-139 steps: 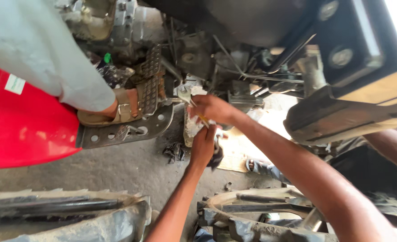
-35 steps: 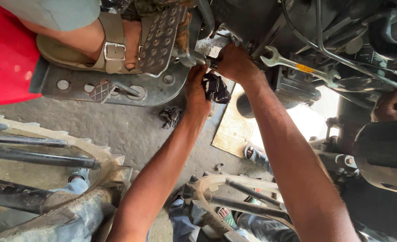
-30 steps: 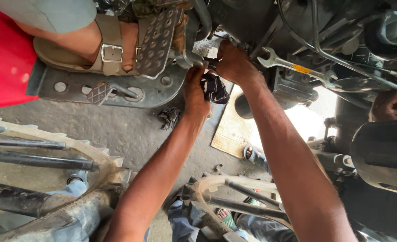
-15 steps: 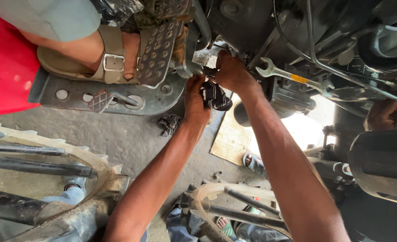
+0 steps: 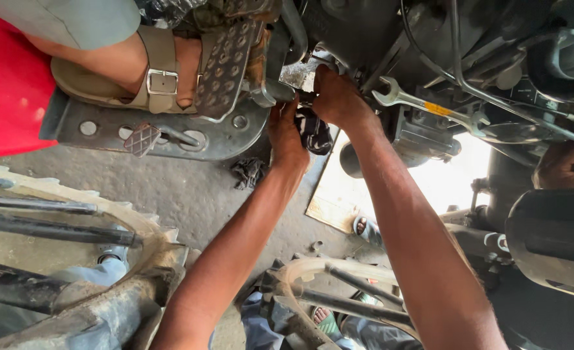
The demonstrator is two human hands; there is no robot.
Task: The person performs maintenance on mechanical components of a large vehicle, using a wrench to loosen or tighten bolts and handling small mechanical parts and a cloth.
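Both my hands reach up to the underside of a vehicle's engine. My left hand (image 5: pixel 287 133) presses against a dark part (image 5: pixel 315 131) below a grimy metal bracket (image 5: pixel 298 74); its fingers are curled around the part's edge. My right hand (image 5: pixel 336 97) closes over the same spot from the right, fingers hidden behind the bracket. What either hand grips is hidden between them. A combination spanner (image 5: pixel 423 107) rests on the engine just right of my right wrist, untouched.
Another person's sandalled foot (image 5: pixel 147 68) stands on a studded metal footrest (image 5: pixel 222 65) and plate (image 5: pixel 170 136) at upper left, beside a red panel (image 5: pixel 8 97). Another person's hand (image 5: pixel 562 165) is at far right. Cardboard (image 5: pixel 335 194) and a rag (image 5: pixel 248 172) lie on the concrete floor.
The view has closed in on the engine underside. My hands have stayed on the same part, the left sliding slightly up against it; the spanner has not moved.
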